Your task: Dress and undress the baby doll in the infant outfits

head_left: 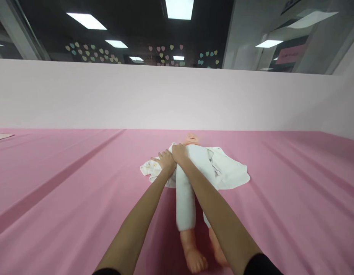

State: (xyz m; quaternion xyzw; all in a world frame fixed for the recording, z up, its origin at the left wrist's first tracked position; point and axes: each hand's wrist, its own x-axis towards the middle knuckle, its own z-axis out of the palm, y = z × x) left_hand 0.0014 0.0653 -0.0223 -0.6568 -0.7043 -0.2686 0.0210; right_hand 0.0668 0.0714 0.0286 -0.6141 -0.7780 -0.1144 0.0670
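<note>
A baby doll (191, 138) lies on its back with its head away from me, dressed in white pants (185, 206) and its feet bare. A white baby shirt (231, 170) is spread out under and beside it, its left part with small yellowish marks. My left hand (166, 161) rests on that left part, fingers spread over the fabric. Right beside it, my right hand (179, 152) is closed at the doll's upper left side, with white cloth at its fingers. The fingertips are partly hidden, and my right forearm covers part of the doll's legs.
A pink sheet (79, 191) with creases covers the surface. Behind it stands a white wall (165, 99) below a dark window (137, 34) with heart stickers. A pale flat item (2, 136) lies at the far left edge.
</note>
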